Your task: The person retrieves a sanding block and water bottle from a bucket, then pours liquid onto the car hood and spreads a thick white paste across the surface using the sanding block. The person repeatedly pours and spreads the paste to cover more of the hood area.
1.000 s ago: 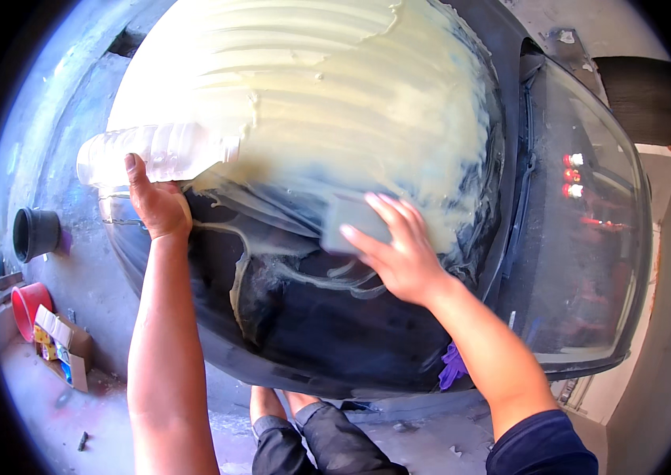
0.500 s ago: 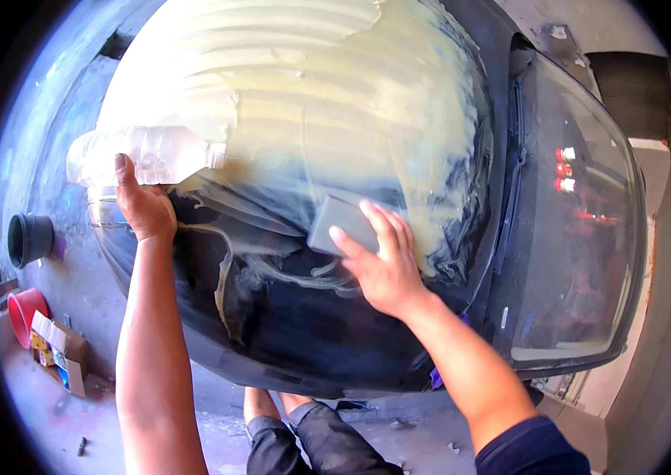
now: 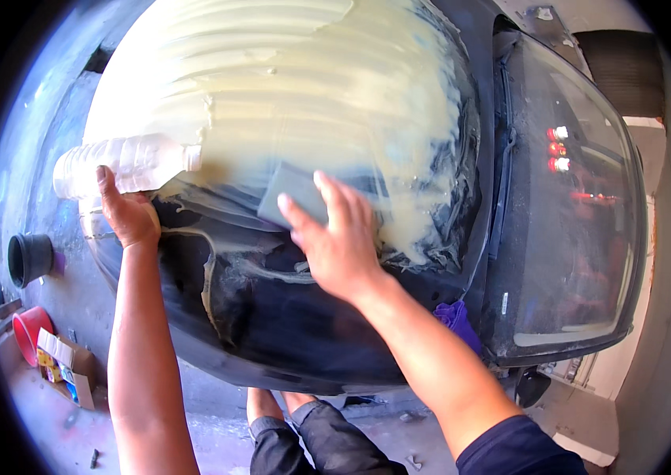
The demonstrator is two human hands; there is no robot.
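Observation:
My left hand [image 3: 129,215] is closed around a clear plastic bottle [image 3: 133,161], which lies nearly level with its uncapped-looking mouth toward the right. It is over the front edge of a dark car hood [image 3: 296,332]. A pale cream layer [image 3: 264,95], like body filler, covers the hood's far part in ridges and thins to smears. With its fingers on top, my right hand [image 3: 341,245] grips a flat grey sanding block [image 3: 288,196] against the hood, where cream meets black. The block's underside is hidden, and the hand is slightly blurred.
A purple cloth [image 3: 457,321] lies near the windshield [image 3: 573,237], on the hood's near right corner. On the floor at left stand a black bucket [image 3: 30,260], a red bucket [image 3: 31,332] and an open cardboard box [image 3: 70,368] of small items.
My right hand has slid the sanding block left and slightly away from me across the hood. The bottle stays in my left hand, and the whole view has shifted a little.

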